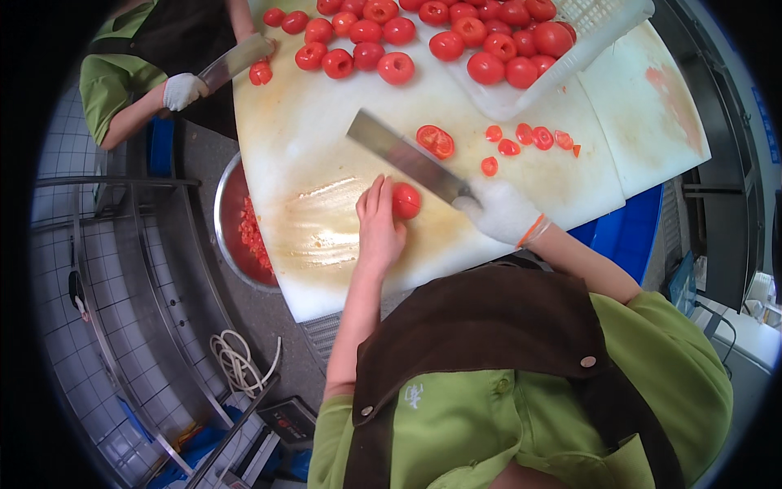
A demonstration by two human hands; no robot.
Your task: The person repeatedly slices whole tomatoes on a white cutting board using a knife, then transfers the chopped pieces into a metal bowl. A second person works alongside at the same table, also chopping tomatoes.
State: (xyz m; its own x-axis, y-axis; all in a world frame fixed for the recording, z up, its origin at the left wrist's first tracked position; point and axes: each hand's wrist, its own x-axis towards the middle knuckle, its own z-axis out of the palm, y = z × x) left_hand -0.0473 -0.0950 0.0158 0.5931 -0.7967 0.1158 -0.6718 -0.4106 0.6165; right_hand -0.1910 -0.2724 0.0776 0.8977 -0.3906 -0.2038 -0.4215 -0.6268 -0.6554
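My right hand (498,211), in a white glove with an orange cuff edge, grips the handle of a cleaver (408,158). Its broad blade points up and left over the white cutting board (293,159). My bare left hand (380,225) rests against a tomato (405,200) with a cut line across it. The blade is just above and right of that tomato; I cannot tell whether it touches the board. Beyond the blade lies a tomato half (435,142), cut face up. Several small tomato end slices (542,138) are scattered to its right.
A white plastic basket (586,79) holds whole tomatoes at the far right, beside several cored tomatoes (366,55). Across the board, a co-worker's gloved hand (183,91) holds another cleaver (237,61) near a cut tomato (261,73). A metal bowl (227,244) with chopped tomato sits below the left edge.
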